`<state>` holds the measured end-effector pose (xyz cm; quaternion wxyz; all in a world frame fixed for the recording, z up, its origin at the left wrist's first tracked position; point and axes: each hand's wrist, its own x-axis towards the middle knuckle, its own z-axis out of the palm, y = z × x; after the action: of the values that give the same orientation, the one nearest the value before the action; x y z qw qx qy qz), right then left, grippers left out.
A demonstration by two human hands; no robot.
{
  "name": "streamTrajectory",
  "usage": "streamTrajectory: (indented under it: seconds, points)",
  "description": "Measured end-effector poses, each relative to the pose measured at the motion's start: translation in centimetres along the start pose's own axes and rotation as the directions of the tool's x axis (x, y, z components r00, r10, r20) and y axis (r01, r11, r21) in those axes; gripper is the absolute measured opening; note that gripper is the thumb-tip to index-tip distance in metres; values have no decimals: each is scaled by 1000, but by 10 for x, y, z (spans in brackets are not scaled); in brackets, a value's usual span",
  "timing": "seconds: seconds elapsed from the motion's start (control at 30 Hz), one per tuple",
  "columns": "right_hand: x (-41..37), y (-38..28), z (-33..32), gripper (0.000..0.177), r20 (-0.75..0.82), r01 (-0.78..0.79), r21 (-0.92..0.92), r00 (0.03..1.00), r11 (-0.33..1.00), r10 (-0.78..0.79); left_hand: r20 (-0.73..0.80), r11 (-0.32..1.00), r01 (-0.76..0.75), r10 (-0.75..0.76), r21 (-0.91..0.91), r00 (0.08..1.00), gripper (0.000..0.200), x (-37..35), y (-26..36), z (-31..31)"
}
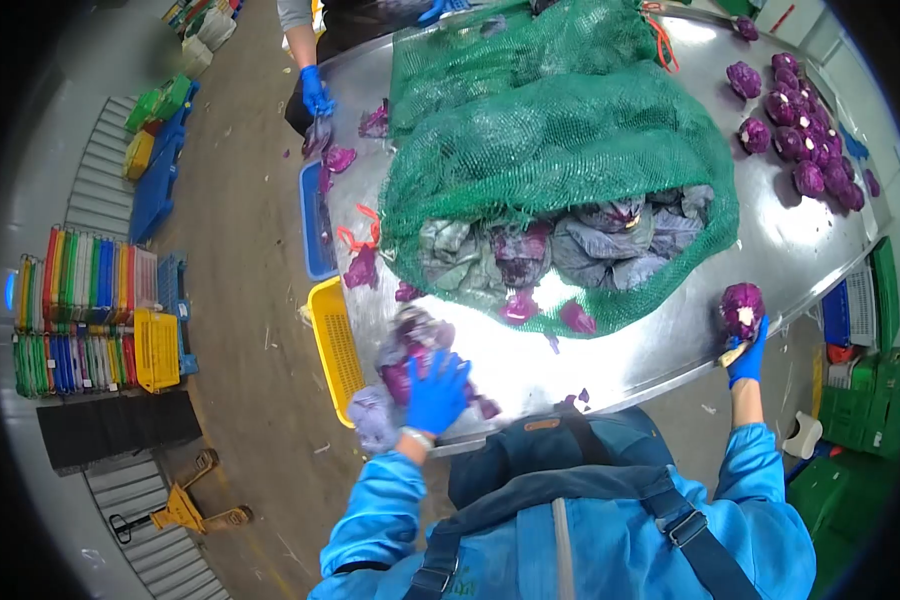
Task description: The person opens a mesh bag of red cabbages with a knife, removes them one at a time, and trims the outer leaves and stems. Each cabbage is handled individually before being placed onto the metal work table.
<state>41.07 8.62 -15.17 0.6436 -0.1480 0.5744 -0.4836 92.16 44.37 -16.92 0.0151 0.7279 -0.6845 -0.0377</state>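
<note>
My left hand [437, 393], in a blue glove, lies with its fingers spread on loose purple cabbage leaves [405, 350] at the near left edge of the metal table [530, 370]. Near the right edge, my right hand [748, 358], also gloved in blue, is closed around something with a pale yellowish end [733, 353], mostly hidden. A trimmed purple cabbage [742, 308] sits just beyond its fingers, touching them. Between and beyond my hands, a green mesh sack [560, 150] lies open towards me, with leafy cabbages [610, 240] in its mouth.
Several trimmed cabbages [810, 135] are heaped at the far right. A yellow basket [335, 350] and a blue basket [317, 220] stand beside the table's left edge. Another person's gloved hand [316, 92] holds leaves at the far left corner. Leaf scraps [578, 318] lie near the sack.
</note>
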Motion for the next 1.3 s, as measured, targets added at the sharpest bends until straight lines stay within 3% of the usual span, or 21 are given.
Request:
streamTrajectory:
  seconds: [0.13,0.17,0.2,0.27,0.3,0.37,0.43,0.47,0.53,0.6,0.63,0.7,0.77,0.8,0.87,0.93,0.97,1.07,1.13,1.17,1.3]
  points:
    - [35,-40,7,46,-248,32,173,969,984,12,61,974,123,-137,190,989,60,-31,-108,-32]
    - [72,-41,-15,45,-161,153,187,979,970,-123,65,959,183,-201,216,978,60,-30,-129,-46]
    - [75,-43,9,44,-403,390,226,872,893,-279,66,941,236,-259,242,964,60,-24,-142,-60]
    - [114,-51,-21,49,-276,205,62,944,977,-180,-171,939,335,-319,74,932,53,-1,-145,-72]
    - [89,-45,22,35,-346,574,-80,751,815,-563,-275,931,365,-358,-26,892,49,16,-139,-83]
    - [11,-46,108,20,3,586,-226,799,778,-601,-491,933,123,-286,-337,823,38,66,-91,-95]
    - [-50,-25,172,19,368,610,-358,788,708,-493,-438,823,-112,-175,-556,882,34,121,-31,-108]
    - [-87,-14,212,20,437,556,-392,814,733,-383,-423,762,-187,-124,-620,897,32,150,-5,-108]
    - [-66,36,239,27,607,673,-374,698,638,-380,-444,622,-246,-184,-743,877,28,211,36,-114]
    - [-40,57,259,41,686,902,-427,366,60,-629,-325,664,-80,-254,-743,911,33,269,50,-110]
    - [-37,52,268,46,676,843,-519,507,143,-534,-356,653,-117,-246,-748,902,35,297,53,-100]
    - [-35,49,282,56,607,668,-694,744,269,-279,-72,407,-12,-133,-913,989,40,346,54,-91]
    - [-34,49,274,62,665,723,-578,686,380,-294,-53,367,6,-150,-930,987,45,354,63,-111]
    - [-34,51,271,66,698,746,-504,649,435,-303,13,156,20,-48,-988,999,53,350,62,-118]
    - [-62,48,258,68,697,801,-539,598,262,-394,-100,249,-15,-334,-968,937,69,308,77,-141]
    - [-112,39,256,66,759,813,-332,531,479,-376,-33,57,-18,-269,-998,963,90,256,75,-157]
    - [-130,43,252,66,811,783,-329,521,528,-267,-91,254,-18,-277,-967,957,96,226,73,-153]
    - [-150,64,247,71,926,722,-301,378,624,9,-207,437,-56,-305,-898,930,116,148,65,-152]
    - [-172,83,266,74,992,789,-121,113,602,51,-59,259,58,-423,-964,904,117,102,68,-134]
    - [-183,97,273,74,990,793,-136,87,593,111,20,151,108,-493,-983,870,118,83,72,-126]
    - [-177,194,273,68,958,708,-215,21,672,284,112,138,291,-706,-947,700,109,34,64,-84]
